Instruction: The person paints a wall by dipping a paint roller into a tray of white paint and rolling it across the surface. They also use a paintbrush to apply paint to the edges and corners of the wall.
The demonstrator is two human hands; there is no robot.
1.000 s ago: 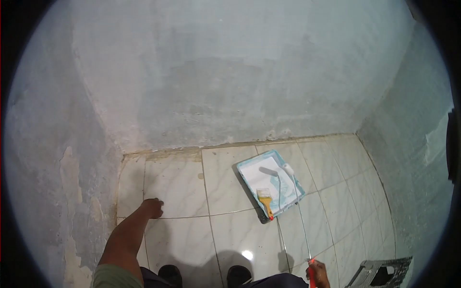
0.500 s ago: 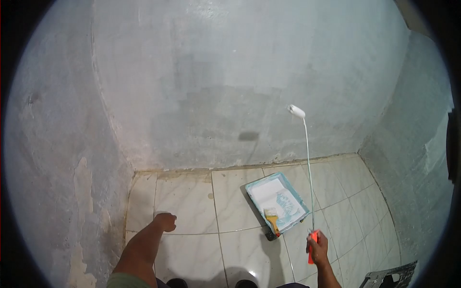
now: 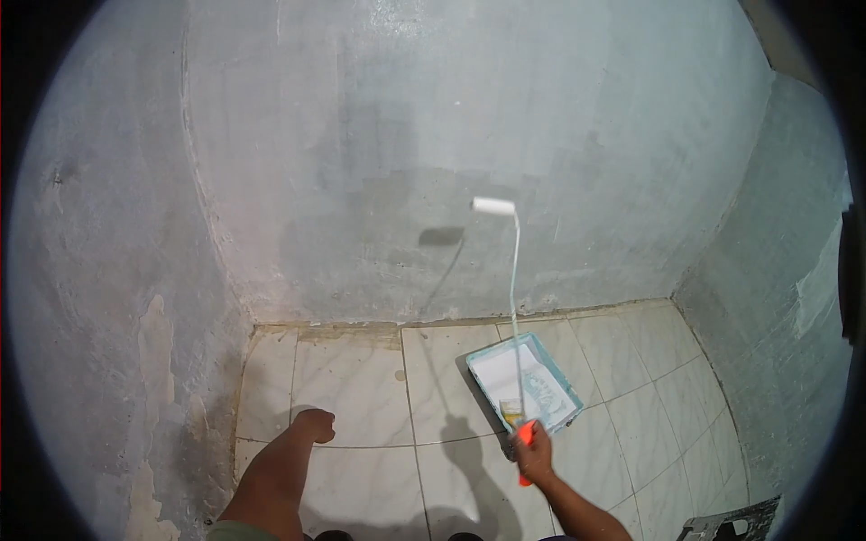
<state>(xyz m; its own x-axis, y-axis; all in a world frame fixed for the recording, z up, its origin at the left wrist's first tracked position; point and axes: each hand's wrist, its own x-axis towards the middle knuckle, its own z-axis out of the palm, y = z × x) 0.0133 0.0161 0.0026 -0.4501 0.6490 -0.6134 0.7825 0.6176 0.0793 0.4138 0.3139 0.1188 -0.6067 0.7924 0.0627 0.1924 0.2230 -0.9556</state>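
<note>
While your right hand [image 3: 535,451] gripped the long, thin-shafted paint roller [image 3: 514,298] by its orange handle, fingers clenched round it, its white sleeve [image 3: 494,206] stood high at the patchy grey wall [image 3: 433,135], touching or just off I could not tell. Below sat the light-blue rectangular paint tray [image 3: 502,371] on the white tiled floor [image 3: 361,388], a small yellow-handled brush [image 3: 511,413] at its near end. Your left hand [image 3: 315,424] hung curled into an empty fist near the floor; I judged the step as rolling the wall, where a stroke called for even pressure.
</note>
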